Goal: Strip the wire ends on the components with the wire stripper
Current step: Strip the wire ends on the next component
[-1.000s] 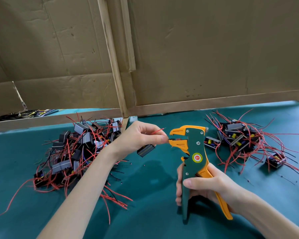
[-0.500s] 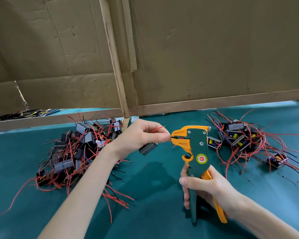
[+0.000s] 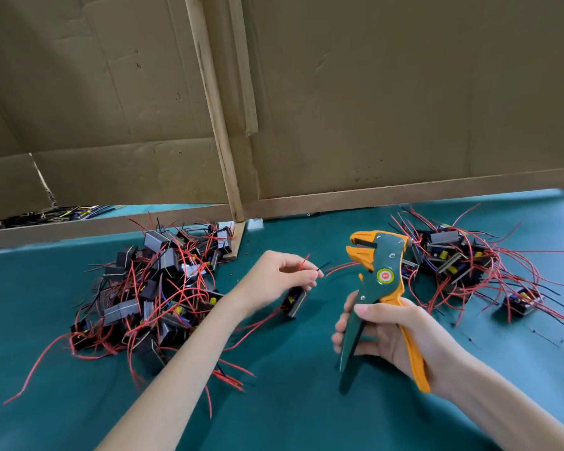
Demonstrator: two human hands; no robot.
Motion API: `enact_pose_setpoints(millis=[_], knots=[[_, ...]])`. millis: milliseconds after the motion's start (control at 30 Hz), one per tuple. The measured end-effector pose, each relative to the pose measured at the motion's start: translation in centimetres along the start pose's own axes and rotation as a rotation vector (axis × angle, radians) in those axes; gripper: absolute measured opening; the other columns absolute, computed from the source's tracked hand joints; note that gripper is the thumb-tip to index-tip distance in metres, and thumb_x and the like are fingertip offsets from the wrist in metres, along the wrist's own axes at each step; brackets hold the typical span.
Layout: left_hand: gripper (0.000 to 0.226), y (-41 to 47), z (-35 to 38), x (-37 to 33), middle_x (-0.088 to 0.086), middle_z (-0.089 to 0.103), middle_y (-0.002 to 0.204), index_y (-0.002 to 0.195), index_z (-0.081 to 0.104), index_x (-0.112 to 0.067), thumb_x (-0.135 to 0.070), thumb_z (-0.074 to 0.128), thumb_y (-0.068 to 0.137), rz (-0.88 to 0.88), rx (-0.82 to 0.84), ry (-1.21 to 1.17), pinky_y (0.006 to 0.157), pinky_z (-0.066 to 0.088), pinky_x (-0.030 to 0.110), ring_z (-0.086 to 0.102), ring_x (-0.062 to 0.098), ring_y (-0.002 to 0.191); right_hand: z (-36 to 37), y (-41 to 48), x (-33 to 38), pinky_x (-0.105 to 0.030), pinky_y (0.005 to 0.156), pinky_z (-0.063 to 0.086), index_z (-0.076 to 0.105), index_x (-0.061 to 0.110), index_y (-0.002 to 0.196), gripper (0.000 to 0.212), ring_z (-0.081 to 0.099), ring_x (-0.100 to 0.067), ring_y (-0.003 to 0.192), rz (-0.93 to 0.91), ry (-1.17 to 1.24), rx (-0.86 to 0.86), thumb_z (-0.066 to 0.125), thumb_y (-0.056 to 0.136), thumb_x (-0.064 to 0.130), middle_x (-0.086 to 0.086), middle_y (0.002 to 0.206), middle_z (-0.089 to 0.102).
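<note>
Progress, my read: left heap [image 3: 153,288] of components on the surface [image 3: 306,402] looks like the backlog; right heap [image 3: 453,258] is smaller, probably the finished lot; wire ends too small to confirm stripped; I'd call it well under halfway. Current component [image 3: 295,301] hangs just under the left hand [image 3: 275,275], between left heap and tool; left grip pinches its black wire [image 3: 319,266] at the fingertips, a red wire poking up out of the hand; wire tip points toward the wire stripper [image 3: 376,275] but sits apart from it, not in the jaws. Right hand [image 3: 394,333] holds the stripper upright, head toward the left hand; right grip wrapped round both handles, which look spread, not squeezed.
</note>
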State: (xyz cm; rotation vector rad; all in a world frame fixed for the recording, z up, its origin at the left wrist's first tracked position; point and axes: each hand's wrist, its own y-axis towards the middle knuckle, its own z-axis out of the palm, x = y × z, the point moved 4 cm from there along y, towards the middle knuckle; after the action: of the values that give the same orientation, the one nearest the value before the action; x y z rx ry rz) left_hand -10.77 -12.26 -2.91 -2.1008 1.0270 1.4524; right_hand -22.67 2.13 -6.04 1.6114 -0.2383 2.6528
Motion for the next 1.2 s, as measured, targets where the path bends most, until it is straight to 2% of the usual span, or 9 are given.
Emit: enact_pose_setpoints(millis=[100,200,300,400,533,667,833,1033,1200], knots=[[0.017,0.2,0.0,1.3,-0.002,0.068,0.098,0.106,0.073,-0.017,-0.019,0.064,0.092,0.024,-0.077,0.295,0.079,0.04,0.007,0.058,0.003,0.086,-0.5,0.0,0.4,-0.045,0.065,0.058,0.073,0.004,0.077,0.012,0.068,-0.043,0.073,-0.008,0.035,-0.024,0.066,0.068,0.008,-0.027,0.081,0.065],[0.026,0.4,0.0,1.6,-0.007,0.053,0.096,0.12,0.065,-0.02,-0.021,0.055,0.097,0.049,-0.117,0.406,0.076,0.031,0.001,0.05,-0.001,0.087,-0.7,0.0,0.4,-0.046,0.066,0.058,0.072,0.004,0.077,0.011,0.068,-0.043,0.073,-0.012,0.026,-0.029,0.066,0.069,0.009,-0.027,0.081,0.065],[0.023,0.3,0.0,1.3,-0.006,0.05,0.089,0.115,0.067,-0.021,-0.017,0.057,0.095,0.082,-0.177,0.364,0.072,0.033,0.003,0.049,0.0,0.081,-0.7,0.2,0.0,-0.048,0.068,0.058,0.071,0.003,0.077,0.012,0.067,-0.044,0.074,0.003,0.003,-0.029,0.065,0.069,0.009,-0.028,0.081,0.064],[0.011,0.0,0.0,1.0,-0.004,0.055,0.082,0.096,0.065,-0.02,-0.012,0.064,0.089,0.104,-0.205,0.24,0.071,0.039,0.013,0.05,0.009,0.074,-0.8,0.4,-0.1,-0.049,0.069,0.057,0.072,0.004,0.078,0.012,0.067,-0.045,0.076,-0.002,-0.017,-0.027,0.067,0.069,0.01,-0.029,0.082,0.064],[0.016,-0.2,0.2,0.8,-0.008,0.055,0.078,0.083,0.054,-0.019,-0.009,0.065,0.088,0.077,-0.183,0.195,0.073,0.041,0.019,0.048,0.002,0.067,-0.8,0.4,0.0,-0.049,0.07,0.057,0.072,0.004,0.078,0.012,0.067,-0.045,0.077,-0.011,-0.028,-0.014,0.067,0.069,0.01,-0.03,0.082,0.064],[0.013,-0.2,0.4,0.8,-0.01,0.065,0.083,0.084,0.054,-0.018,-0.015,0.065,0.09,0.055,-0.13,0.173,0.084,0.045,0.024,0.058,0.006,0.078,-0.8,0.3,0.0,-0.049,0.069,0.057,0.072,0.003,0.077,0.012,0.067,-0.046,0.077,-0.013,-0.042,-0.005,0.067,0.069,0.01,-0.03,0.082,0.064],[0.007,-0.2,0.4,1.0,-0.008,0.074,0.08,0.088,0.059,-0.017,-0.018,0.065,0.09,0.055,-0.088,0.164,0.08,0.043,0.01,0.064,0.0,0.083,-0.7,0.3,0.0,-0.049,0.069,0.057,0.073,0.004,0.077,0.013,0.067,-0.046,0.077,-0.01,-0.052,0.01,0.071,0.066,0.01,-0.029,0.081,0.065],[0.008,-0.4,-0.4,-0.6,0.001,0.074,0.076,0.083,0.067,-0.018,-0.013,0.066,0.089,0.145,-0.09,0.106,0.086,0.05,0.024,0.068,0.009,0.079,-0.6,0.4,0.0,-0.05,0.07,0.058,0.073,0.005,0.08,0.026,0.068,-0.046,0.076,0.007,-0.081,0.052,0.078,0.057,0.017,-0.03,0.082,0.065],[0.011,-0.7,-1.0,-3.0,-0.001,0.073,0.073,0.085,0.072,-0.021,-0.013,0.066,0.089,0.236,-0.089,0.105,0.083,0.049,0.022,0.065,0.006,0.075,-0.2,0.3,0.1,-0.049,0.068,0.057,0.072,0.004,0.08,0.025,0.067,-0.046,0.074,0.018,-0.078,0.094,0.078,0.058,0.014,-0.031,0.08,0.064]])
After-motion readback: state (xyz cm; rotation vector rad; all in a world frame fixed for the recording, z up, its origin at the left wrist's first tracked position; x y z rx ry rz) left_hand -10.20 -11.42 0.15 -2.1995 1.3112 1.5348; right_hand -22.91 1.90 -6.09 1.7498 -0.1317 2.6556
